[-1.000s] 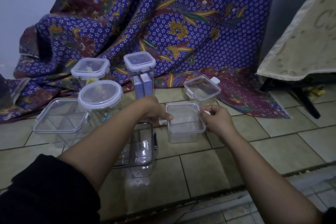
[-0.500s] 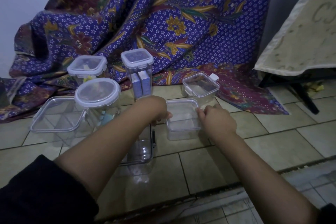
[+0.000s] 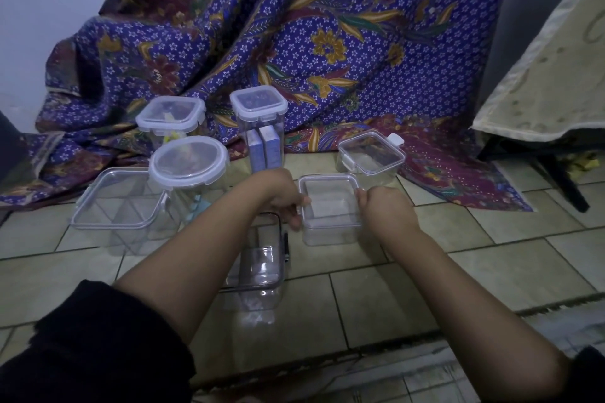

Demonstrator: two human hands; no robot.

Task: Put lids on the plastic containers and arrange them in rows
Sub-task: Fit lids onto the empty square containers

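A small square clear container (image 3: 330, 209) with its lid on stands on the tiled floor at centre. My left hand (image 3: 281, 196) grips its left edge and my right hand (image 3: 383, 206) grips its right edge. Behind it sits another lidded square container (image 3: 371, 155) with one white clip up. Further left stand a tall lidded jar holding two blue boxes (image 3: 260, 124), a square lidded jar (image 3: 170, 116) and a round lidded jar (image 3: 190, 163). A large clear box (image 3: 114, 203) with a lid lies at the left. An open clear container (image 3: 258, 268) lies under my left forearm.
A purple patterned cloth (image 3: 327, 42) hangs behind the containers and spreads onto the floor. A cream-covered table (image 3: 550, 69) with dark legs stands at the right. A rug edge (image 3: 458, 314) runs along the near floor.
Both hands have closed in on the sides of the central container's lid; the right hand's fingers have curled down at its right edge.
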